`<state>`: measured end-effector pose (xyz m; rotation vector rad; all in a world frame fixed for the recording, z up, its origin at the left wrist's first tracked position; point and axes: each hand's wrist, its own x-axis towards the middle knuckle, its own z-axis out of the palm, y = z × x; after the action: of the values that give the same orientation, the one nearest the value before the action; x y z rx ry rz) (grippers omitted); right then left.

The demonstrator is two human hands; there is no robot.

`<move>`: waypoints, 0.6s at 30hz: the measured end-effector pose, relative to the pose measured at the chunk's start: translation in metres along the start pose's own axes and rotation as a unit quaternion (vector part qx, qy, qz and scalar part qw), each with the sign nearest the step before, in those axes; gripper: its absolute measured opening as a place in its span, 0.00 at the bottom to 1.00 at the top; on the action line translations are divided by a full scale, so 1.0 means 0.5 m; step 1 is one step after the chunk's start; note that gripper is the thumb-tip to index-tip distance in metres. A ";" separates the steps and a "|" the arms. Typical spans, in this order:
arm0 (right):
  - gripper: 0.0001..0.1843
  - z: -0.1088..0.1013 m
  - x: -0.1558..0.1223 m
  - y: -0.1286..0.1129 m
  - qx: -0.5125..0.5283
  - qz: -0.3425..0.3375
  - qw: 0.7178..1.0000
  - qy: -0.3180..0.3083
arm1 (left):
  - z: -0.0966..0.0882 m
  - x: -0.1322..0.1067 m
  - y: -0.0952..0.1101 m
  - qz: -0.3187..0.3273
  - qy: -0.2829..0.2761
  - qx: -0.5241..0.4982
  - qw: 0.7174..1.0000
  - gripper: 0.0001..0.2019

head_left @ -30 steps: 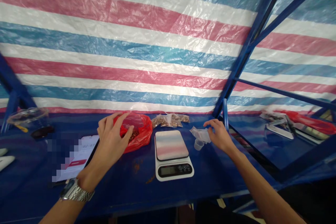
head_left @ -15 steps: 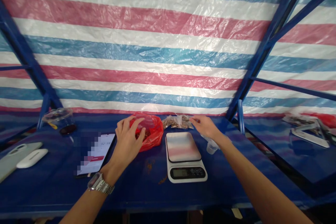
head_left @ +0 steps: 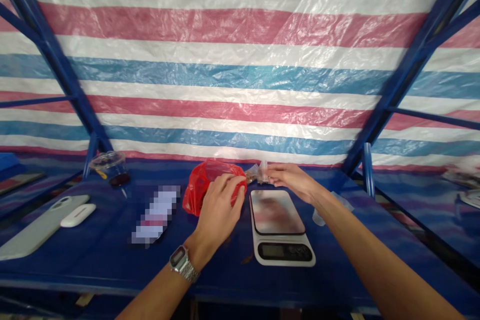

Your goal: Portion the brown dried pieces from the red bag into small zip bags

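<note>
Your left hand (head_left: 219, 210) lies curled over the red plastic bag (head_left: 200, 192), its fingers (head_left: 230, 186) bunched on the bag's right side and seemingly clamped on the film, though the hand hides how much is gathered. Your right hand (head_left: 290, 180) reaches in from the other side, its fingertips (head_left: 272, 172) at or just beside a small clear packet (head_left: 257, 173) of brown flakes. The blur there leaves it unclear whether they have closed on it. Your hands are apart but close, with the packet between them, near the back edge of the blue bench (head_left: 93, 272).

The red bag looks thin, soft and light, so it should crease and slump rather than hold a shape; its gathered film gives you the surest hold. Its contents are hidden by your hand. The clear packet looks like limp, slick film, small enough to slide between your fingers, so the top edge seems the best place to pinch it, away from the loose flakes.

Just in front of the packet sits a digital kitchen scale (head_left: 279, 227), with a glossy plate and white body. A small clear plastic cup (head_left: 318, 218) stands near the bench's right side, while a white earbud case (head_left: 78, 215) and a glass tumbler (head_left: 110, 169) lie to the left.
</note>
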<state>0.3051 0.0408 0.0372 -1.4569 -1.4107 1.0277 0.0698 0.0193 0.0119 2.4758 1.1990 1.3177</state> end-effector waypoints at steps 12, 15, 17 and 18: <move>0.14 0.097 -0.130 -0.032 0.019 -0.029 0.998 -0.054 | 0.018 -0.009 0.039 -0.157 -0.079 -0.350 0.920 0.14; 0.15 0.106 -0.131 -0.030 0.082 -0.030 0.993 -0.083 | 0.013 -0.004 0.024 -0.164 -0.098 -0.383 0.904 0.15; 0.14 0.114 -0.132 -0.031 0.116 -0.022 0.990 -0.079 | 0.006 0.000 0.019 -0.166 -0.096 -0.373 0.908 0.16; 0.14 0.119 -0.133 -0.031 0.130 -0.015 0.989 -0.072 | 0.002 0.002 0.019 -0.167 -0.097 -0.362 0.912 0.16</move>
<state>0.2417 -0.0240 0.0339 -1.1880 -1.3367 1.2671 0.0768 0.0138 0.0160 1.7327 0.8232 1.1128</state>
